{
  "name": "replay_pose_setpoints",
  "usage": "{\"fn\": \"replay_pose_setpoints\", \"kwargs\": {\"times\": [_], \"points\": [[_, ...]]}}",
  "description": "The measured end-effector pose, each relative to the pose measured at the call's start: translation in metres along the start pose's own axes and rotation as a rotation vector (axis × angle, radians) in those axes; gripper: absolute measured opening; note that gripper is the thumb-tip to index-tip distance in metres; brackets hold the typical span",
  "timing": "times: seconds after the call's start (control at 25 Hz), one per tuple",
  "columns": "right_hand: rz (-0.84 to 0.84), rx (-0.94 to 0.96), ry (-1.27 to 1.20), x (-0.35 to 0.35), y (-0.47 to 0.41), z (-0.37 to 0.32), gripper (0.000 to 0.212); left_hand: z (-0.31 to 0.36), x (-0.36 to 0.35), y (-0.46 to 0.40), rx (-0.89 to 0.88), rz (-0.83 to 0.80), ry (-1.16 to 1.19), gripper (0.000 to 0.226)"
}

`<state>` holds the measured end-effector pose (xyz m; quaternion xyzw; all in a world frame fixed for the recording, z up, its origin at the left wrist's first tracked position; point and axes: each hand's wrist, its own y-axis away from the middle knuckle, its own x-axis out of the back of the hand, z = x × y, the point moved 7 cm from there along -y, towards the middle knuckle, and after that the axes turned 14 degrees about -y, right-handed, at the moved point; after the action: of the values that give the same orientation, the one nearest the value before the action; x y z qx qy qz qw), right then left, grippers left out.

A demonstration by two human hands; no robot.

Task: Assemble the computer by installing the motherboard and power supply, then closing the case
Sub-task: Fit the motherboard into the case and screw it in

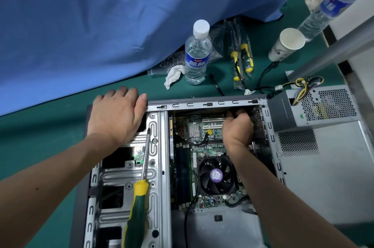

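The open grey computer case (202, 104) lies on its side on the green table. The green motherboard (194, 146) with a black CPU fan (216, 175) sits inside it. My left hand (117, 116) rests flat on the case's far left corner and drive cage. My right hand (237, 128) reaches into the far right of the case with fingers curled; what they hold is hidden. The grey power supply (315, 106) with yellow and black wires lies outside the case, at its right. A yellow-green screwdriver (139, 193) lies on the drive cage.
A water bottle (197, 53), crumpled tissue (173, 75), bagged screwdrivers (241, 59) and a paper cup (286, 44) stand beyond the case. A second bottle (327, 7) is at the far right. The case side panel (323, 177) lies right. Blue cloth (101, 15) covers the back.
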<state>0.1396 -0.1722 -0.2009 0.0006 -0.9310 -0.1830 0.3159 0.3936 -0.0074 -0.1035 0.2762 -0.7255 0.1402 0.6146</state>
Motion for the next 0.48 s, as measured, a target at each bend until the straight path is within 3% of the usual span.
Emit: {"fn": "replay_pose_setpoints", "kwargs": {"times": [0.48], "points": [[-0.090, 0.007, 0.068, -0.0038, 0.0076, 0.0086, 0.034, -0.0004, 0.0004, -0.0007, 0.001, 0.003, -0.005, 0.057]]}}
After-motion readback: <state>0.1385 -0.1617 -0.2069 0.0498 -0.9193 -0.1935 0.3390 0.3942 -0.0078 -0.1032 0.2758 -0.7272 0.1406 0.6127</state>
